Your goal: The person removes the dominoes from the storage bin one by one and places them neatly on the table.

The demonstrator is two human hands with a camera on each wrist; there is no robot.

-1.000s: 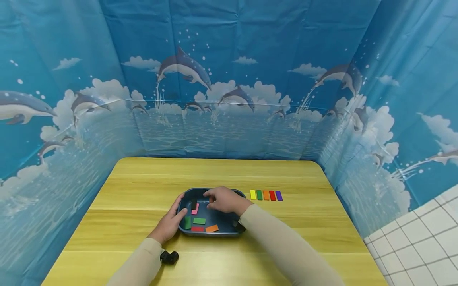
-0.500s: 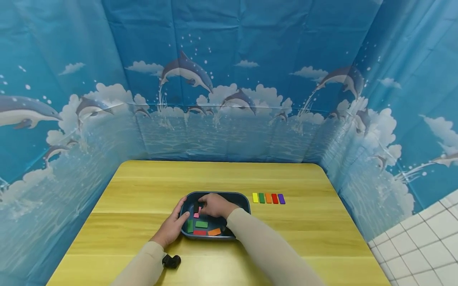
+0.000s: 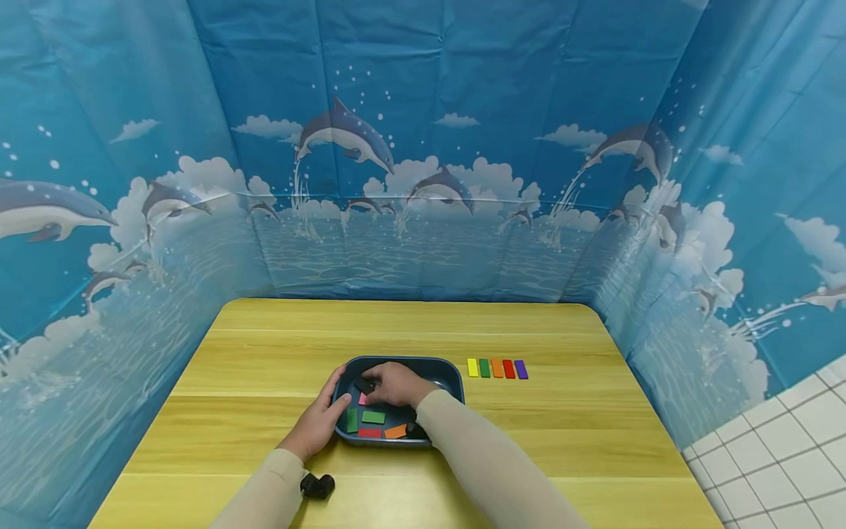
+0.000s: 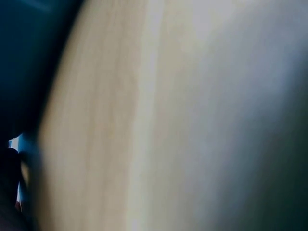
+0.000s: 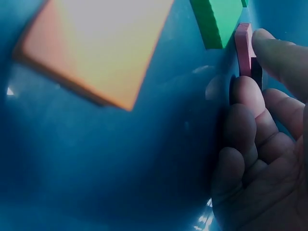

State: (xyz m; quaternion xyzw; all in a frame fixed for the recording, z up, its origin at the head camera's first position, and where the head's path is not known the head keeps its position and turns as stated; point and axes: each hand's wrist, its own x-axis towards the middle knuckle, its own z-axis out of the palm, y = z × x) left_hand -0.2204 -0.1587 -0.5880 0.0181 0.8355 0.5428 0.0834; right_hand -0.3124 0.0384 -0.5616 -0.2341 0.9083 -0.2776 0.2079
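Observation:
A dark blue tray (image 3: 449,367) stands on the table with flat coloured blocks in it. My left hand (image 3: 316,425) holds its left rim, thumb over the inside and fingers along the outside. Inside the tray, my right hand (image 3: 396,385) pinches a black block (image 3: 363,385), which is tilted. Close to those fingers lies a pink block (image 3: 362,399), also seen in the right wrist view beside the thumb (image 5: 279,55). Two green blocks (image 3: 373,417), a red block (image 3: 370,433) and an orange block (image 3: 396,431) lie nearer the front wall. The left wrist view is blurred.
To the right of the tray a row of blocks lies on the wooden table (image 3: 529,426): yellow (image 3: 472,368), green (image 3: 485,368), orange (image 3: 497,368), red (image 3: 509,369) and purple (image 3: 521,369). A dolphin-print curtain (image 3: 423,242) surrounds the back and sides.
My right hand has moved left inside the tray to the black block, which has turned from upright to slanted in the view. The left hand stays at the tray's rim.

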